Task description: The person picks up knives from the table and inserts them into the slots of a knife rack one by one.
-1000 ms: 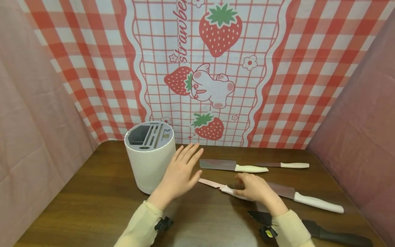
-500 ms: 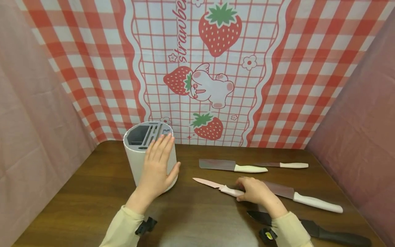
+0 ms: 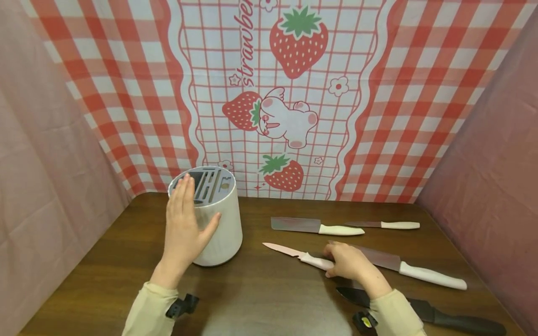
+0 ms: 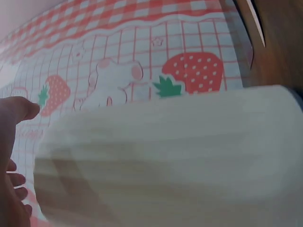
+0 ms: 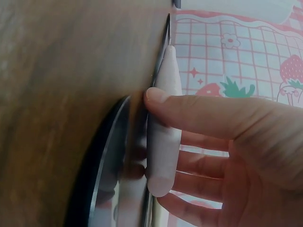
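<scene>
A white round knife block (image 3: 220, 233) with a grey slotted top stands at the left of the table. My left hand (image 3: 182, 233) is at its front left side, fingers straight and thumb spread; whether it touches the block I cannot tell. In the left wrist view the block's pale wall (image 4: 165, 156) fills the middle, apart from the thumb. My right hand (image 3: 350, 266) grips the white handle of a small knife with a pink blade (image 3: 283, 249), which points left. The right wrist view shows thumb and fingers on either side of that handle (image 5: 163, 142).
Behind the right hand lie a cleaver (image 3: 296, 225) and a slim white-handled knife (image 3: 399, 225). A broad white-handled knife (image 3: 433, 275) and a black knife (image 3: 466, 323) lie to the right. A strawberry-print cloth (image 3: 294, 116) hangs behind the table.
My left hand has moved left, from right of the knife block across its front to its left side. My right hand has settled onto the small knife's handle; the knife has barely moved.
</scene>
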Available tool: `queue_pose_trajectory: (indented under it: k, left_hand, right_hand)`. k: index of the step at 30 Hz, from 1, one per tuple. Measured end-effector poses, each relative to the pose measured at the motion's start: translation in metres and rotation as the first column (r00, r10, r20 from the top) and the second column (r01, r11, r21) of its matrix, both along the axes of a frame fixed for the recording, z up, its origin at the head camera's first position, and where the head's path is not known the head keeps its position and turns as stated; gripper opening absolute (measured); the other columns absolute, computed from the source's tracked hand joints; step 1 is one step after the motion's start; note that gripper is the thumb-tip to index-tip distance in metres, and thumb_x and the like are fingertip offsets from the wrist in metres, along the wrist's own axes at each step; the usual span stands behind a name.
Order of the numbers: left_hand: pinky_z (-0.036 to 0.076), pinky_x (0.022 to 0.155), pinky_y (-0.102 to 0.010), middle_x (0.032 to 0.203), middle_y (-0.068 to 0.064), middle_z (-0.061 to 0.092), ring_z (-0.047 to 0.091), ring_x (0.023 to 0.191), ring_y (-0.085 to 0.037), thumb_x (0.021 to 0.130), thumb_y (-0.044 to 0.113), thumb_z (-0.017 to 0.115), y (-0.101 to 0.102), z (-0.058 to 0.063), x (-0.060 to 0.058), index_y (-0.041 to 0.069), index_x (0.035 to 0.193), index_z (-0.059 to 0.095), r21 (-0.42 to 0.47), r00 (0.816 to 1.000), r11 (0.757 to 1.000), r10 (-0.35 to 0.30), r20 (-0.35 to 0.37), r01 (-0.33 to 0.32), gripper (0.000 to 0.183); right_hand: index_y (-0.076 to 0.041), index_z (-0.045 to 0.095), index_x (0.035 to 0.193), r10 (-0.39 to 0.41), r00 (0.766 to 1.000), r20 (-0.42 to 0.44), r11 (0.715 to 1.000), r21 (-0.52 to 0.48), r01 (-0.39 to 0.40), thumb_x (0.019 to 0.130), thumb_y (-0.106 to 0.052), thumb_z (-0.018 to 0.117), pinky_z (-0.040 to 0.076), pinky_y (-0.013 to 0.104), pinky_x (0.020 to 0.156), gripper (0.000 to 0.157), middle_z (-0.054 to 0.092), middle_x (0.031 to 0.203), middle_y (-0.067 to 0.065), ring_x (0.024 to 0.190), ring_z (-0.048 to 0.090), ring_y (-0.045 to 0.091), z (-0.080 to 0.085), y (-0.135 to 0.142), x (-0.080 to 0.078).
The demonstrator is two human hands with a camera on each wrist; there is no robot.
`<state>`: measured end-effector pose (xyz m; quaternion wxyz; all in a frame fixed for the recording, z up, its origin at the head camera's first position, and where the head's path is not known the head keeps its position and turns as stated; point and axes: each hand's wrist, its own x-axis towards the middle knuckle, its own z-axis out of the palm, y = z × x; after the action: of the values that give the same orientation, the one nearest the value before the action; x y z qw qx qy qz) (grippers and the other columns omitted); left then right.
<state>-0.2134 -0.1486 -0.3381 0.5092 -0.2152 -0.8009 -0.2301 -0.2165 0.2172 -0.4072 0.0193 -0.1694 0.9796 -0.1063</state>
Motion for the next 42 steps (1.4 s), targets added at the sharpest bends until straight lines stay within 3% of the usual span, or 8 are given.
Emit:
queue_pose_trajectory:
  k: [4, 9, 15, 22, 33, 42]
  left_hand:
    - [0.016, 0.109, -0.05, 0.143, -0.024, 0.028, 0.024, 0.132, -0.036, 0.084, 0.056, 0.047, -0.01, -0.003, -0.003, -0.005, 0.139, 0.025, 0.036, 0.998, 0.999, 0.004, 0.07, -0.006, 0.086]
    - [0.016, 0.107, -0.053, 0.146, -0.024, 0.021, 0.021, 0.133, -0.04, 0.079, 0.064, 0.049, -0.018, -0.007, -0.004, -0.004, 0.141, 0.02, 0.06, 0.981, 0.998, 0.018, 0.194, -0.03, 0.096]
    - [0.017, 0.107, -0.054, 0.146, -0.025, 0.018, 0.018, 0.134, -0.039, 0.073, 0.051, 0.066, -0.023, -0.009, -0.007, -0.003, 0.142, 0.017, 0.092, 0.954, 0.994, 0.029, 0.297, -0.059, 0.101]
    - [0.018, 0.106, -0.055, 0.147, -0.025, 0.015, 0.018, 0.134, -0.04, 0.069, 0.043, 0.073, -0.028, -0.011, -0.007, 0.0, 0.143, 0.014, 0.148, 0.919, 0.982, 0.053, 0.391, -0.12, 0.104]
    - [0.019, 0.105, -0.056, 0.148, -0.023, 0.013, 0.018, 0.134, -0.04, 0.071, 0.043, 0.072, -0.026, -0.011, -0.006, 0.003, 0.145, 0.011, 0.179, 0.891, 0.973, 0.054, 0.451, -0.149, 0.104]
    - [0.022, 0.105, -0.055, 0.144, -0.029, 0.015, 0.022, 0.131, -0.043, 0.071, 0.037, 0.073, -0.025, -0.011, -0.006, -0.002, 0.143, -0.003, 0.252, 0.867, 0.955, 0.01, 0.498, -0.156, 0.112]
  right_hand:
    - [-0.011, 0.062, 0.085, -0.003, 1.0, -0.008, 1.0, -0.001, 0.003, 0.056, -0.021, 0.083, 0.042, 0.034, 0.061, 0.037, 0.055, 0.073, -0.002, 0.067, 0.049, 0.012, -0.002, 0.001, 0.0]
    - [-0.013, 0.059, 0.078, 0.007, 1.0, -0.024, 1.0, -0.001, -0.007, 0.055, -0.021, 0.083, 0.04, 0.032, 0.059, 0.034, 0.052, 0.069, -0.004, 0.064, 0.046, 0.011, -0.004, 0.003, -0.001]
    - [-0.013, 0.058, 0.076, 0.012, 1.0, -0.008, 1.0, -0.012, -0.012, 0.056, -0.024, 0.083, 0.04, 0.032, 0.058, 0.034, 0.051, 0.067, -0.004, 0.063, 0.046, 0.012, -0.004, 0.005, 0.0]
    - [-0.012, 0.055, 0.072, 0.047, 0.999, -0.026, 0.998, -0.047, -0.048, 0.057, -0.023, 0.082, 0.037, 0.031, 0.055, 0.033, 0.048, 0.064, -0.005, 0.06, 0.043, 0.012, -0.006, 0.009, -0.001]
    - [-0.013, 0.055, 0.07, -0.016, 1.0, 0.012, 0.999, -0.04, 0.017, 0.059, -0.023, 0.082, 0.037, 0.03, 0.056, 0.031, 0.047, 0.063, -0.005, 0.059, 0.042, 0.012, -0.006, 0.006, 0.001]
    - [-0.013, 0.058, 0.074, 0.007, 1.0, 0.0, 0.994, -0.109, -0.007, 0.065, -0.02, 0.079, 0.038, 0.029, 0.055, 0.024, 0.05, 0.064, -0.005, 0.059, 0.044, 0.01, 0.002, 0.011, -0.003]
